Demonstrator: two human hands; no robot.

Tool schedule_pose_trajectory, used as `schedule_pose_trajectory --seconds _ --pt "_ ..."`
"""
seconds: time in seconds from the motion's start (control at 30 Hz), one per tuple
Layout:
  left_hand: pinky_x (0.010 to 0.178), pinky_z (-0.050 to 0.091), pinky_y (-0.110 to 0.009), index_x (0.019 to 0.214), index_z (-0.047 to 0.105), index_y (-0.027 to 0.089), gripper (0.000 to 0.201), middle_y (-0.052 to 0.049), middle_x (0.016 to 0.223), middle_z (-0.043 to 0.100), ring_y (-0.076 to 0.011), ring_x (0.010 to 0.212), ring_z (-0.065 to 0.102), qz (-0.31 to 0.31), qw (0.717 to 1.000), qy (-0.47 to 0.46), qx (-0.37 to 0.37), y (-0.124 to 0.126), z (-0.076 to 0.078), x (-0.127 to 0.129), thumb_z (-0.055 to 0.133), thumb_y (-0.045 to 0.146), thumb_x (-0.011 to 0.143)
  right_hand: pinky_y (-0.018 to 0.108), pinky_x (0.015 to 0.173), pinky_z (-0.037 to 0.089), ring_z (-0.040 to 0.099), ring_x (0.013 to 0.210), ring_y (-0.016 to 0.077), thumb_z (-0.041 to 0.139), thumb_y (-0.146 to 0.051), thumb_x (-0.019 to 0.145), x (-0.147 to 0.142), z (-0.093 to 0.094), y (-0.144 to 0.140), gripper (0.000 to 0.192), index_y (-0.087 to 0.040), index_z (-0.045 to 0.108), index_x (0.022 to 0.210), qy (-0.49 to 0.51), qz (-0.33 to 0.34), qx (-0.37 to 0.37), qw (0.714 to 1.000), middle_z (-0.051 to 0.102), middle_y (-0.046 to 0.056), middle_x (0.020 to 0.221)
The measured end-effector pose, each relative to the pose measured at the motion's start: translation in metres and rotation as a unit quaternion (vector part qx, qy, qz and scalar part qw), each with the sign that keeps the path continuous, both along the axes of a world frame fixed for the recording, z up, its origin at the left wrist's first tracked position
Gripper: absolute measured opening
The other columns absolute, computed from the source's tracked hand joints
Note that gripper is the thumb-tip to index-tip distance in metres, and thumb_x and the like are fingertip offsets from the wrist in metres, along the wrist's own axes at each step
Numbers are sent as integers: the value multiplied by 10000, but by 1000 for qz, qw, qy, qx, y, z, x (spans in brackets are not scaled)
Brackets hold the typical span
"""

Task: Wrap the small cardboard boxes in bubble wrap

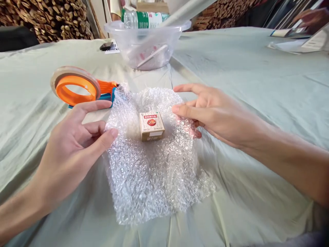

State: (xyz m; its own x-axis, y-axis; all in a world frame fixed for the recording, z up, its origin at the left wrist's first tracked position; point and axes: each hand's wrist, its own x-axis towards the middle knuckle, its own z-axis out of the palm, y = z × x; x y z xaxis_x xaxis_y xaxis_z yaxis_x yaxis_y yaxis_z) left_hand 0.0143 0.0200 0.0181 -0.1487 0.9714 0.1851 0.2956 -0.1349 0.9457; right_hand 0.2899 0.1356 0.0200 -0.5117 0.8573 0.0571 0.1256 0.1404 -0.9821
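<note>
- The left hand (69,147) and the right hand (214,111) are apart, on either side of a sheet of bubble wrap (144,181). Each lightly pinches the near side edge, thumb on top and fingers reaching under; the right hand's fingers show through the film.
- The small box (151,126) sits on the wrap between the two hands, touched by neither.
- The wrap looks very light and limp, likely springy under pressure and a little slippery; its edges seem best held between thumb and fingertips, with a gentle grip so the bubbles do not pop.
- The box looks like thin, fairly stiff card, probably light, though its contents cannot be seen. Opposite side walls seem the surest hold; hard squeezing at mid-wall could dent it.
- Just beyond the left hand's fingers stands the tape dispenser (105,87), close by the wrap's far left corner. It appears rigid and heavier than the wrap, and its orange ring offers a firm hold.
</note>
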Motion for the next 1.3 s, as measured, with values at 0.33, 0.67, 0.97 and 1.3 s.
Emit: schedule_pose_trajectory --seconds 0.33,0.67,0.97,1.3 --pt "658 610 -177 1247 754 255 510 13 938 743 -103 784 710 -3 992 3 124 -5 -2 5 874 28 807 364 845 642 797 1011 192 730 -161 1008 -19 -7 -25 397 -230 546 1352 34 78 200 976 855 38 1174" --pt "908 698 -231 1202 688 275 361 34 1028 758 -114 971 772 -19 983 68 171 -12 1 21 807 92 914 440 1163 545 717 1266 191 688 -189 1091 -15 -14 -26 123 -262 734 1178 -68 132 458 876 798 26 1363" --pt "1207 605 -276 1416 691 432 390 144 1439 776 -130 1317 769 -76 944 272 167 -23 -11 10 583 207 1116 371 1093 610 736 1217 169 626 -146 1114 -17 -18 -29 158 -204 766 1156 -42 136 474 869 754 91 1289" --pt "1241 566 -336 1490 633 378 477 83 1524 732 -158 1416 710 -160 895 361 207 -7 -10 3 517 118 1107 371 971 603 707 1045 203 664 -157 1048 -23 -17 -28 129 -276 612 1049 8 -62 415 907 702 31 1083"
